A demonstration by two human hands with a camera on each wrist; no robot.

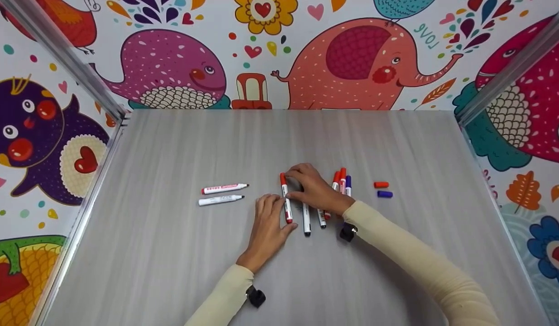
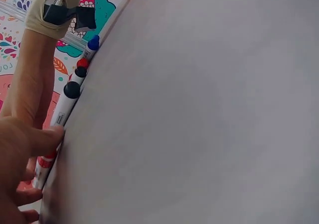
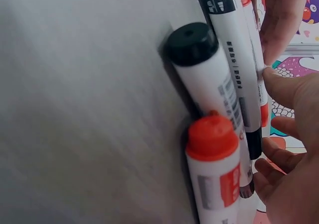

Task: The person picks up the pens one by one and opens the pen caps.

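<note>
Head view. On the counter (image 1: 148,253), the end red marker (image 1: 284,190) lies lengthwise between two hands. Just left of it, the left hand (image 1: 269,224): fingers loosely extended, tips at the barrel's side, thumb spread toward the marker's near end. Just right of it, the right hand (image 1: 317,188): fingers bent, thumb well apart from index, thumb at mid-barrel, index by the cap; no closed pinch made out. Right of the marker, in order: long black marker (image 1: 306,217), second black-ended marker (image 1: 322,219), then a red-capped pair (image 1: 343,179) and blue marker (image 1: 348,184), this group partly hidden by the right arm. Well left of it: upper uncapped marker (image 1: 225,188), lower uncapped marker (image 1: 221,200), nibs its way. Well right: loose red cap (image 1: 381,184), loose blue cap (image 1: 384,194).

Step, as judged: squaring the end red marker into a row. Next move probably calls for nudging it snug toward the long black marker, then releasing; the loose caps look like later work.

Left wrist view. Left hand at frame edge, thumb out, fingers separated beside the end red marker; exact contact hidden.

Right wrist view. End red marker partly behind the long black marker; right thumb tip against it, fingers fanned near its cap.
</note>
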